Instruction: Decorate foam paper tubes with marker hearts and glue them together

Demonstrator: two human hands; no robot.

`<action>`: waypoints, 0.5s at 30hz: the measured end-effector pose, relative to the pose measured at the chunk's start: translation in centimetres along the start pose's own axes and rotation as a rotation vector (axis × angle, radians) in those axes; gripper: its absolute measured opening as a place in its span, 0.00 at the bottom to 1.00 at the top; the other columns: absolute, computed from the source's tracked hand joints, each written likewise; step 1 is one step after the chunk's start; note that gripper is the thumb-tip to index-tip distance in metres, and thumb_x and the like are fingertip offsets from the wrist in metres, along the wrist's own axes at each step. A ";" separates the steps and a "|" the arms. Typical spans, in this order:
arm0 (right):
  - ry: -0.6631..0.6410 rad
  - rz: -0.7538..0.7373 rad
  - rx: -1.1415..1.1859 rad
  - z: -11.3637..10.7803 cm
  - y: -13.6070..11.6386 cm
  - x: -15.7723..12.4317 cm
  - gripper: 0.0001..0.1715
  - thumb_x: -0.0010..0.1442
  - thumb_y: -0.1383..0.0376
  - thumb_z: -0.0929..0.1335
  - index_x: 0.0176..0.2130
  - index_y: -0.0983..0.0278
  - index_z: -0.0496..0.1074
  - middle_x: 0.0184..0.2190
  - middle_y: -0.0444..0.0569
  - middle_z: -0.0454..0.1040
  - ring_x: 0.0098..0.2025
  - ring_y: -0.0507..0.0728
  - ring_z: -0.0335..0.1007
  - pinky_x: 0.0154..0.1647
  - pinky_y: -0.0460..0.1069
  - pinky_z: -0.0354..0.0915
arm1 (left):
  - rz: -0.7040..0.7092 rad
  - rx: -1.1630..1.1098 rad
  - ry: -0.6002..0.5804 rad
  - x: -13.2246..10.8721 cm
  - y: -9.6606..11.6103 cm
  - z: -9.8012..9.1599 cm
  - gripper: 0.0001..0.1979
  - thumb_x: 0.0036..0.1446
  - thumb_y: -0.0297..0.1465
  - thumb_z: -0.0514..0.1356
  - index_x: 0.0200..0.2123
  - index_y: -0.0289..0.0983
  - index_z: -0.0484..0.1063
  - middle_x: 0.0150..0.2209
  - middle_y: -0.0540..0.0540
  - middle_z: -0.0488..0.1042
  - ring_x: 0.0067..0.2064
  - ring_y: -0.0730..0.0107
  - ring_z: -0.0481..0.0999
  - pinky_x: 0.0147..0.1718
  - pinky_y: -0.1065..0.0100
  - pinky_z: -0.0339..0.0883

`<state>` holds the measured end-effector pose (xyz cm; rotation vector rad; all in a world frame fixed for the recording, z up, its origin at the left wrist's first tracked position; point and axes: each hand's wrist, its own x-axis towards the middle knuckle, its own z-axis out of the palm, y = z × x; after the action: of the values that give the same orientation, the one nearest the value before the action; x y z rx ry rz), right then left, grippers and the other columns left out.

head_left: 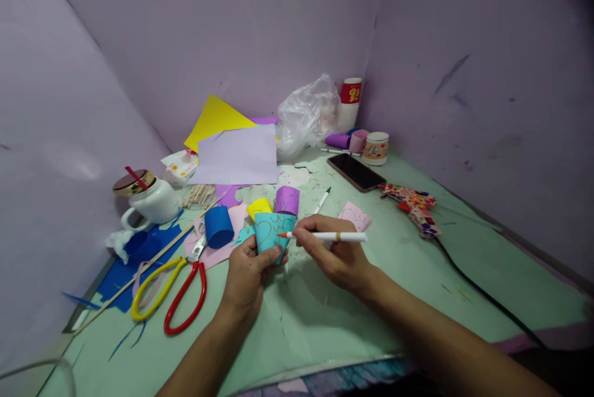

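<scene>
My left hand (248,273) is closed around a teal paper cup (273,231) that bears drawn lines, holding it just above the green table (417,273). My right hand (331,251) grips a white pen with an orange tip (325,236), and the tip touches the cup's side. Close behind the cup stand a yellow cup (258,206) and a purple cup (287,200). A blue cup (218,226) lies on its side to the left.
Scissors with a yellow and a red handle (171,292) lie left of my hands, beside a thin wooden stick (139,276). A white teapot (148,199), coloured paper sheets (236,153), a phone (356,172), a patterned glue gun (415,204) with its black cord, a plastic bag (306,114) and stacked cups (350,103) crowd the back.
</scene>
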<state>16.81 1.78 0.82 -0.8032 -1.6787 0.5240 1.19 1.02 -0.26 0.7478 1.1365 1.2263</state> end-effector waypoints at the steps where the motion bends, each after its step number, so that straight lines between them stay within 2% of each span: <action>1: -0.031 -0.015 -0.005 0.1 -0.1 0.0 0.08 0.59 0.68 0.66 0.30 0.67 0.74 0.24 0.46 0.76 0.26 0.49 0.70 0.27 0.43 0.64 | 0.004 0.000 -0.003 0.0 0.0 0.0 0.16 0.35 0.27 0.69 0.32 0.32 0.75 0.27 0.47 0.77 0.29 0.69 0.75 0.34 0.66 0.70; 7: -0.091 -0.027 -0.035 0.5 -0.2 -0.1 0.09 0.60 0.67 0.66 0.34 0.67 0.76 0.28 0.49 0.78 0.29 0.51 0.73 0.31 0.45 0.66 | 0.011 -0.001 -0.024 -0.2 0.1 0.2 0.16 0.36 0.28 0.70 0.33 0.32 0.76 0.28 0.47 0.77 0.29 0.70 0.74 0.35 0.67 0.69; 11: -0.131 0.019 -0.005 0.4 0.0 -0.1 0.09 0.60 0.67 0.66 0.32 0.67 0.75 0.27 0.48 0.77 0.28 0.50 0.72 0.31 0.44 0.66 | 0.010 0.011 -0.021 -0.2 0.0 0.2 0.16 0.36 0.28 0.70 0.33 0.31 0.76 0.27 0.47 0.77 0.29 0.70 0.73 0.35 0.66 0.69; 15: -0.072 0.071 0.026 0.4 0.1 0.0 0.08 0.59 0.67 0.66 0.30 0.66 0.73 0.24 0.45 0.75 0.25 0.49 0.69 0.27 0.43 0.64 | 0.012 0.009 -0.021 0.0 -0.1 0.1 0.16 0.36 0.27 0.69 0.33 0.32 0.76 0.28 0.46 0.78 0.30 0.69 0.74 0.35 0.66 0.69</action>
<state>16.45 1.82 0.64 -0.8356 -1.7106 0.6291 1.35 1.03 -0.33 0.7736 1.1221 1.2214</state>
